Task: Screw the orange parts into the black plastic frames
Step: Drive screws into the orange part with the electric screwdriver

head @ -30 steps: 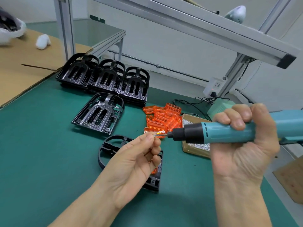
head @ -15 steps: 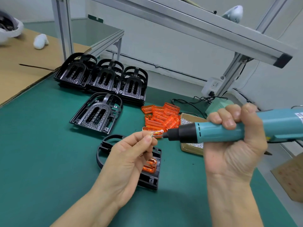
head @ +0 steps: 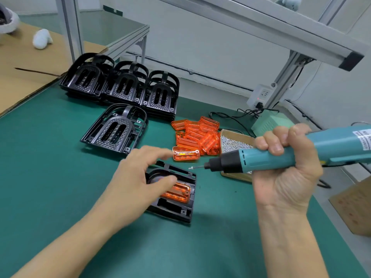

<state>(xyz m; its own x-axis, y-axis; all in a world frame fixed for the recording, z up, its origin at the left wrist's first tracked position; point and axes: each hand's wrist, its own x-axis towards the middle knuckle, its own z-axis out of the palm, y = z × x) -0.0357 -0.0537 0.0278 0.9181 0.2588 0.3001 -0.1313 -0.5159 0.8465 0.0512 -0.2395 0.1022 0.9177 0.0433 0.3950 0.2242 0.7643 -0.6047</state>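
The right hand (head: 285, 177) is clenched around the teal electric screwdriver (head: 291, 155), which lies almost level; a small screw (head: 192, 168) sits on the tip of its bit, in the air above the surface (head: 50, 167). The left hand (head: 138, 183) grasps nothing: its fingers are spread and relaxed, hovering over the black plastic frame (head: 174, 209) that lies in front of the person. An orange part (head: 177, 192) is already seated in this frame, partly hidden by the thumb.

To do this step well, I think the left hand should press the frame flat, the driver should be turned upright over a hole of the orange part, and the screw should enter straight before the motor runs, or the plastic may be damaged.

Behind are the pile of orange parts (head: 197, 135), the tray of screws (head: 233, 144) and more black frames (head: 120, 85).

A white label (head: 362, 140) on the driver carries print, too blurred to read.
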